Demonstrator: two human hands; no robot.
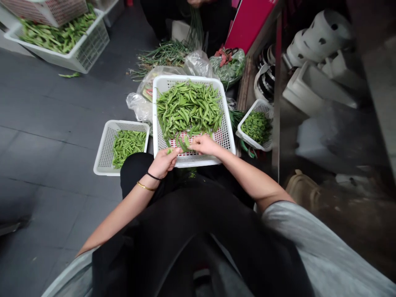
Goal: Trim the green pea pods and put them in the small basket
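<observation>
A white perforated basket (194, 161) stands in front of my lap, heaped with green pea pods (190, 107) toward its far side. Over its near edge, my left hand (164, 161) has its fingers closed on a pea pod, and a bit of green shows at the thumb. My right hand (204, 145) is a little further in, fingers pinched on a pea pod (183, 143) between the two hands. Where one pod ends and another begins there is hard to tell. The fingertips are partly hidden.
To the left, a smaller white basket (103, 144) holds more pods. A basket of leafy greens (256, 127) stands right. Behind lie plastic bags (198, 64) and spring onions (167, 53), near another person's dark-clothed legs (154, 18). A large crate (89, 45) stands far left, a shelf (276, 123) right.
</observation>
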